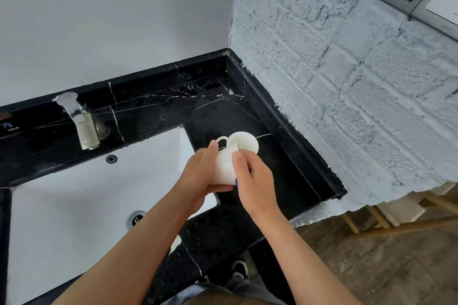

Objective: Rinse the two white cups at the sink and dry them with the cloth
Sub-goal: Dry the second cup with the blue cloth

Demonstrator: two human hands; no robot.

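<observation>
White glazed ceramic, from the look of it: the cup [224, 167] will be stiff, light enough for one hand, slick if wet, and liable to chip against stone. Best hold, I judge, is around the body with a finger near the handle, not by the rim.

Position: I have the cup held above the black marble desk [285, 168], just right of the white sink [74, 193]. It is tipped, its mouth pointing away from me.

Left hand [200, 176]: closed around the cup's body from below and the left, thumb up beside the handle loop.

Right hand [252, 181]: laid over the cup's right side, fingers curled against it. A sliver of something blue or purple [236, 183] shows under this hand; possibly the cloth, too little visible to say.

Second cup [244, 142]: appears to rest on the desk just behind the held one, its round white end facing me.

Faucet [79, 121]: well to the left; no water seen running.
</observation>
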